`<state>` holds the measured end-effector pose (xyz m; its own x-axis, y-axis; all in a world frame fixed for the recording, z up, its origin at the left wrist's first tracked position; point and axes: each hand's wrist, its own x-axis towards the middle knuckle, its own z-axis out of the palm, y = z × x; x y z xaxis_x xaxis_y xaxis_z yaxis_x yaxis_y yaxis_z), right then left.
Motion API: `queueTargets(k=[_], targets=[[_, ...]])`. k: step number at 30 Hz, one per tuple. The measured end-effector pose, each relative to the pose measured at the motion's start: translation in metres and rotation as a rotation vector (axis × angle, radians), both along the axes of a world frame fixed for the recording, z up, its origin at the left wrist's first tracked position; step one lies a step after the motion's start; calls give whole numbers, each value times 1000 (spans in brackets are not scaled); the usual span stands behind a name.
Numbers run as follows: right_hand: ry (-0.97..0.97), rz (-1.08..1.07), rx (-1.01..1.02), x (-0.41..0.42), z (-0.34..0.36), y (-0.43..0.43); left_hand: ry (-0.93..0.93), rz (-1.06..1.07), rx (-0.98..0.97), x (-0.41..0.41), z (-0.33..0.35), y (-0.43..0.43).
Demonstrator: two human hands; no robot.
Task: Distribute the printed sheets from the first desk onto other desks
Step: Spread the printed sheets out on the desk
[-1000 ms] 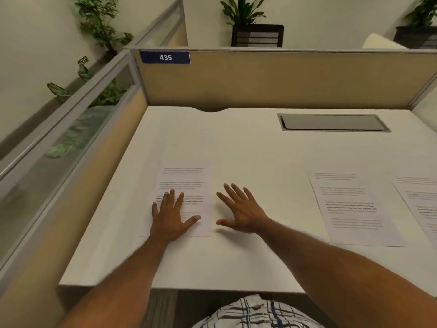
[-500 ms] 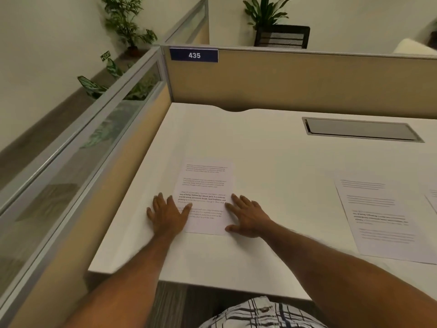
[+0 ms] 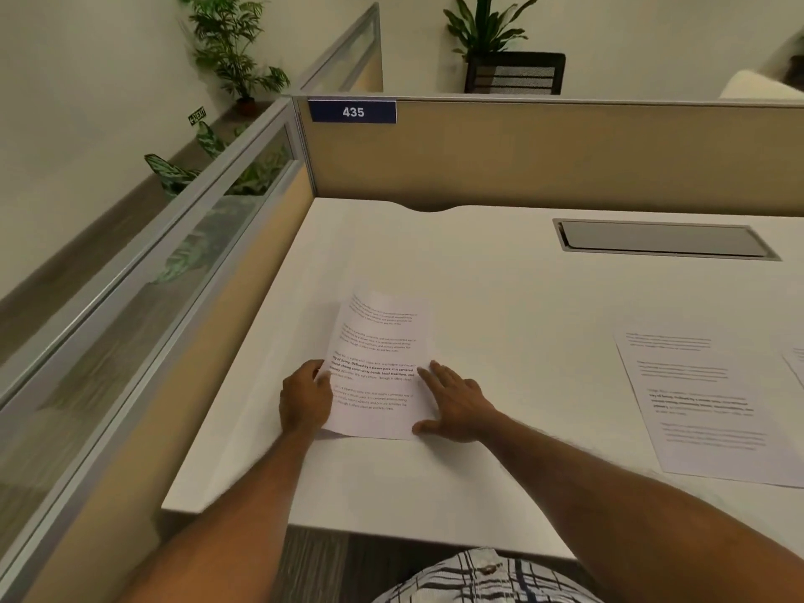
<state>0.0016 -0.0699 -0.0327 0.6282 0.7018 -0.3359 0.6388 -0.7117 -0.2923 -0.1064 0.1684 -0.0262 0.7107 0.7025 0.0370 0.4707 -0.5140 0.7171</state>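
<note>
A printed sheet lies on the white desk, its left edge lifted off the surface. My left hand curls around that raised left edge, thumb over the paper. My right hand rests flat with spread fingers on the sheet's lower right edge. A second printed sheet lies flat to the right, and the corner of a third sheet shows at the right border.
A beige partition with a blue "435" label closes the desk's far side; a glass-topped partition runs along the left. A grey cable hatch is set into the desk. Potted plants stand beyond.
Both hands slid from flat on the sheet out to its sides. The left hand has curled under the left edge and lifted it. The camera view shifted left.
</note>
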Motion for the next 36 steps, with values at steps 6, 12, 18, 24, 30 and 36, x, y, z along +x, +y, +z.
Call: queueTargets(k=[6,12,18,24,30,36], targets=[[182,-394,339,14,13,-18,-130,-14,-239,10,-1,-1],[505,-791,632,31,15,-62,-208,-24,-443,42,2,-55],[505,-1041,861,34,13,-119,-152,-171,-547,64,-1,-132],[314,-1041,760,38,11,-170,-1,-336,-285,69,-14,-174],[265,-991,656,42,1,-184,133,-714,324,69,-25,-183],[-125,-724,373,33,-12,-187,326,-821,422,68,-42,-183]])
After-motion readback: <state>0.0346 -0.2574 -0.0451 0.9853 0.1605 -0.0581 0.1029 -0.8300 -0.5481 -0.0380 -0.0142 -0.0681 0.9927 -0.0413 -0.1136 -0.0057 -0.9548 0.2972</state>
